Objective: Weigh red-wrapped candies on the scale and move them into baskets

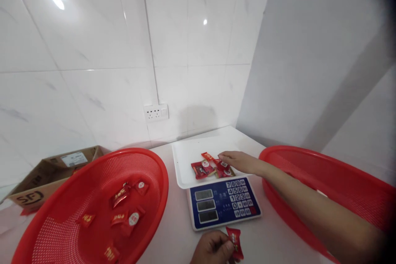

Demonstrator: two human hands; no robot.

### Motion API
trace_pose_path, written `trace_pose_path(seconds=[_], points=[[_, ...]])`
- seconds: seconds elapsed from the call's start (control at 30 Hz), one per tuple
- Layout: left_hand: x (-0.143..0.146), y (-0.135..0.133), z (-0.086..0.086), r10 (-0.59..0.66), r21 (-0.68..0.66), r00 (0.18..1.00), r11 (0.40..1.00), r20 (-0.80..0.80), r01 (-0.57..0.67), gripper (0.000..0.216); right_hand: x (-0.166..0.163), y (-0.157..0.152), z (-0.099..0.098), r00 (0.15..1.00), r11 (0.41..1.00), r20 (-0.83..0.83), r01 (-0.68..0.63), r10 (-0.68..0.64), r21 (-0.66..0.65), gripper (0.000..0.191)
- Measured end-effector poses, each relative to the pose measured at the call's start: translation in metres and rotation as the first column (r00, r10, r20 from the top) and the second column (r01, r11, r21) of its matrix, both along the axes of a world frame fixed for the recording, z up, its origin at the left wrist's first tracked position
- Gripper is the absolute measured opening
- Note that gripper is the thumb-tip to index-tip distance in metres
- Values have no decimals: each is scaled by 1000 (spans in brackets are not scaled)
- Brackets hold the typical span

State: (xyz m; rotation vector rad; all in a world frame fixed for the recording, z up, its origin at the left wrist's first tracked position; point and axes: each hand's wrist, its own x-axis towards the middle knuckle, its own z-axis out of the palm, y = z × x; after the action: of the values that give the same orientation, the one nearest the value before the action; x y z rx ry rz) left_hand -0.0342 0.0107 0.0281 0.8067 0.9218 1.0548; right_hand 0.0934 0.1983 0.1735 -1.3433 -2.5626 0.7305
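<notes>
Near the front of the table my left hand (215, 248) pinches a small red wrapped packet (235, 242) with gold lettering between thumb and fingers. My right hand (239, 161) reaches in from the right over the white weighing tray (185, 152). Its fingers are closed at a red packet (223, 164) on top of a small pile; their undersides are hidden. Other red packets (200, 170) in the pile lie around its fingertips. The tray belongs to a digital scale (224, 202) with a blue keypad panel and three display windows.
To the left, a large red mesh basket (161, 181) holds several red packets (133, 218). Behind it stands an open cardboard box (40, 189). Another red basket (309, 152) is under my right forearm. A tiled wall with a socket (156, 112) borders the white table (173, 222).
</notes>
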Motion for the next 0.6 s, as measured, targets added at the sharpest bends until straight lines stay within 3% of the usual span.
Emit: trace_pose_path(seconds=[0.17, 0.27, 0.43, 0.53, 0.6], points=[[-4, 0, 9, -113, 66, 994, 991, 9, 112, 48, 7, -43, 15, 997, 998, -60, 57, -56, 20, 52], [-3, -3, 13, -134, 75, 991, 988, 10, 133, 47, 16, -83, 16, 998, 997, -60, -3, -2, -78, 43], [-3, -7, 17, -166, 78, 986, 983, -12, 166, 46, 22, -135, -26, 994, 942, -53, -112, 100, -315, 20], [-3, -7, 13, -232, 78, 972, 970, 21, 230, 47, 19, -154, -50, 977, 909, -213, -67, -24, -411, 19], [-2, -7, 9, -286, 94, 956, 955, 59, 280, 49, 17, -165, -54, 960, 893, -255, -9, -119, -451, 17]])
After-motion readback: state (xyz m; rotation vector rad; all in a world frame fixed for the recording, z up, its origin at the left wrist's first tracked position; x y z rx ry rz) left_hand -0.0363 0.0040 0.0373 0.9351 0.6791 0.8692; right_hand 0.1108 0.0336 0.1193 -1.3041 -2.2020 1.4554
